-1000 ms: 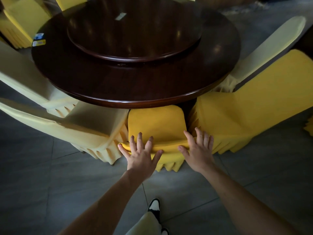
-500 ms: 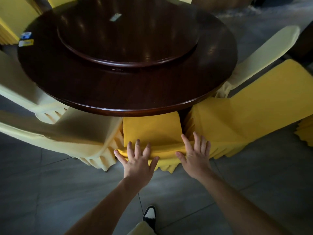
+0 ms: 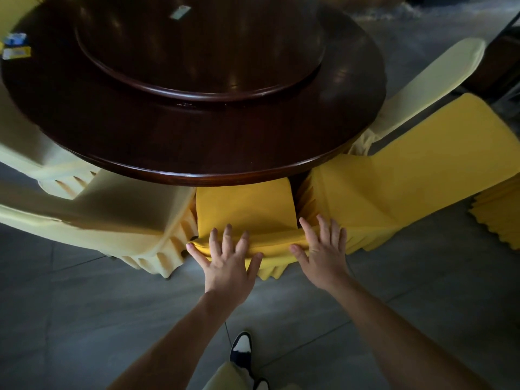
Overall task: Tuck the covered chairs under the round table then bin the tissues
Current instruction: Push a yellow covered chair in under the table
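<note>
Pushing flat-palmed: left hand (image 3: 228, 266) and right hand (image 3: 323, 253), fingers spread and gripping nothing, press the top of the yellow covered chair (image 3: 244, 218), its seat already beneath the round tabletop (image 3: 197, 153); open palms suit shoving.

A dark, glossy round table (image 3: 197, 142) carries a raised round turntable (image 3: 197, 49) at its centre. A bright yellow covered chair (image 3: 244, 218) sits at its near edge, seat partly under the rim. Pale yellow covered chairs (image 3: 92, 218) stand at the left; another bright yellow chair (image 3: 394, 175) and a pale chair (image 3: 427, 80) stand at the right.
</note>
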